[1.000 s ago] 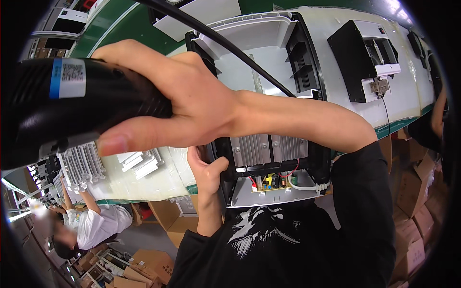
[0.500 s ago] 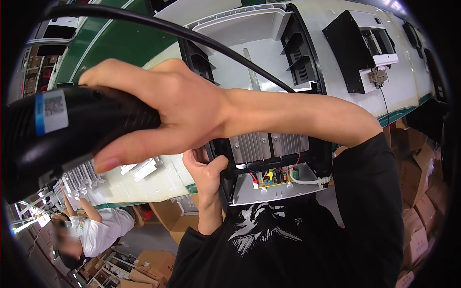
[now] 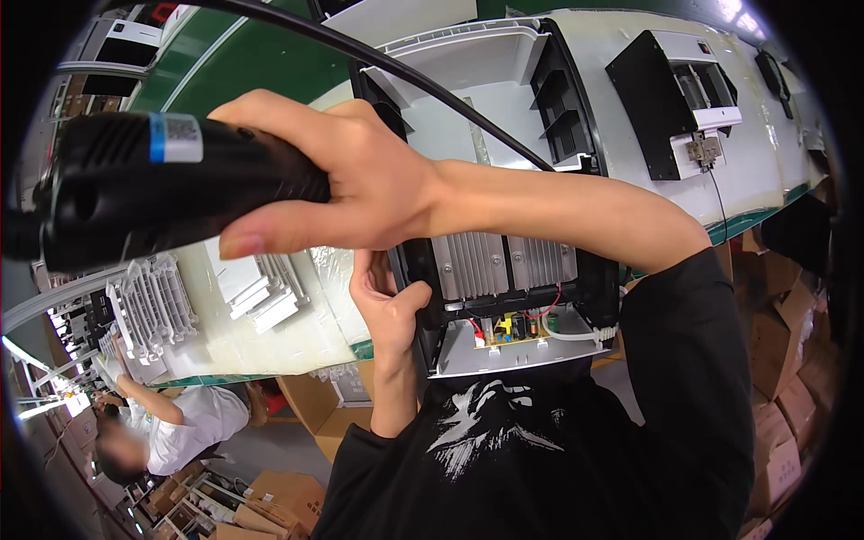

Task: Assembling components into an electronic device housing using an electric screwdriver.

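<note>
My right hand (image 3: 360, 180) reaches across from the right, wrapped round a black electric screwdriver (image 3: 135, 193) with vent slots and a blue-and-white label; the tool's tip is hidden. Below it, my left hand (image 3: 391, 310) grips the left edge of a large open black-and-white device housing (image 3: 576, 99), its thumb bent and some fingers hidden behind the wall. Inside the housing sit finned metal heat sinks (image 3: 472, 265). A small circuit board (image 3: 513, 337) with red wires and a white cable lies at its near end. My right forearm covers the housing's middle.
A thick black cable (image 3: 387, 63) crosses above the housing. On the right stands a black-and-white machine unit (image 3: 670, 108) with a thin wire. White plastic parts (image 3: 261, 288) and finned parts (image 3: 153, 306) lie left. Another person (image 3: 180, 423) works at lower left; cardboard boxes (image 3: 288, 495) stand below.
My right hand and the electric screwdriver have shifted right, and the tool's rear end has swung upward in view. My left hand keeps its grip on the housing edge.
</note>
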Available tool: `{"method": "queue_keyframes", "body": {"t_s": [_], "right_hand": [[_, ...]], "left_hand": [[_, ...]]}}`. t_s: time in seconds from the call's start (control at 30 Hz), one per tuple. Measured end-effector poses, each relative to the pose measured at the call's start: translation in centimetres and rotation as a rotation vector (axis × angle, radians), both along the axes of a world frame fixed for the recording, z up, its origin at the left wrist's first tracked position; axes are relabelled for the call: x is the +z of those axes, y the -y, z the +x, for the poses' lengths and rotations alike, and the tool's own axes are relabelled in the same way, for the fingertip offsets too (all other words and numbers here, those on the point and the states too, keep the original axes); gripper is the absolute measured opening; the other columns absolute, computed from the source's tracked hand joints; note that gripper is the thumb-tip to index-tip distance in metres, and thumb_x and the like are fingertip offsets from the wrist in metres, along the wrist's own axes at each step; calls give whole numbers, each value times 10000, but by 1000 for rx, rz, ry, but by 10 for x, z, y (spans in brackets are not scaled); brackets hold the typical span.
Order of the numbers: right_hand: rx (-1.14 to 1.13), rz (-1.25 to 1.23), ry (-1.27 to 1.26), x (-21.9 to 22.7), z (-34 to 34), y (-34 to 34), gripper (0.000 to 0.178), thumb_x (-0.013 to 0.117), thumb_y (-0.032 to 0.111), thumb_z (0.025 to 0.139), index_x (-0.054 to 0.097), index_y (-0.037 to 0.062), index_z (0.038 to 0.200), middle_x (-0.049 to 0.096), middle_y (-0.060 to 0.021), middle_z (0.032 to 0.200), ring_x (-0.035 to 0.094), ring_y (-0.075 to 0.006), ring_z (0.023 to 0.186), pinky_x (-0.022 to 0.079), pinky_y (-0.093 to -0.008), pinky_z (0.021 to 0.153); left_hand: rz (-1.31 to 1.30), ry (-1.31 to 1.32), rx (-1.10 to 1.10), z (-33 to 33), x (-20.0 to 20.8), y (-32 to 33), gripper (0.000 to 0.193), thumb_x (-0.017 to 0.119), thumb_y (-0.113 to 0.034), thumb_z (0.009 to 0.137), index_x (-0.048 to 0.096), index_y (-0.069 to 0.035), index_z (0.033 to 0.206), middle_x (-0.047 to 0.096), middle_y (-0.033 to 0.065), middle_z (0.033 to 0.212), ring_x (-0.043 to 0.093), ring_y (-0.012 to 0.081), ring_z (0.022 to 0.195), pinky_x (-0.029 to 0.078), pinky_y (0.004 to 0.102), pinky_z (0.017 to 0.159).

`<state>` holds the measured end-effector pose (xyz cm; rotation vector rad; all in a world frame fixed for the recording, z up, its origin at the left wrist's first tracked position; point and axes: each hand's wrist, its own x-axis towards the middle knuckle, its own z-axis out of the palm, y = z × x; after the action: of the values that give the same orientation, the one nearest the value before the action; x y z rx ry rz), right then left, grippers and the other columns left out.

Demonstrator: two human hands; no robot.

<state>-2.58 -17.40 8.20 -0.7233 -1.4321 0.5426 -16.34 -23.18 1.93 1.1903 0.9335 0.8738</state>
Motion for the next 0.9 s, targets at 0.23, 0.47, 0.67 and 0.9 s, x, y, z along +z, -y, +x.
{"method": "queue_keyframes", "body": {"t_s": [0.23, 0.47, 0.67, 0.9], "right_hand": [[10, -45, -190, 29, -2, 3, 543, 730, 328, 808, 506, -11, 1168, 578, -7, 663, 520, -57, 576, 402, -214, 519], [130, 276, -544, 102, 44, 35, 406, 545, 439, 917, 497, 39, 967, 561, -32, 728, 500, -80, 488, 395, -205, 380], [-143, 276, -383, 99, 122, 190, 445, 555, 469, 829, 492, 39, 925, 521, -56, 702, 474, -158, 590, 390, -247, 559], [-551, 188, -209, 78, 241, 360, 621, 502, 607, 781, 483, 30, 1010, 510, -94, 672, 476, -224, 647, 416, -324, 683]], "left_hand": [[38, -53, -128, -3, -5, -5, 854, 481, 104, 548, 287, 62, 1378, 414, 143, 1329, 395, 232, 1252, 271, 278, 1047], [237, -399, -398, -5, 8, -17, 945, 480, 79, 544, 191, 29, 1443, 413, 177, 1347, 377, 250, 1278, 258, 281, 1067], [498, -578, -580, 12, 22, -77, 881, 505, 60, 554, 285, 31, 1406, 483, 229, 1297, 429, 302, 1265, 271, 294, 1071], [848, -753, -987, 81, 54, -171, 820, 440, 144, 522, 421, -10, 1328, 544, 199, 1242, 472, 309, 1224, 333, 312, 1029]]}}
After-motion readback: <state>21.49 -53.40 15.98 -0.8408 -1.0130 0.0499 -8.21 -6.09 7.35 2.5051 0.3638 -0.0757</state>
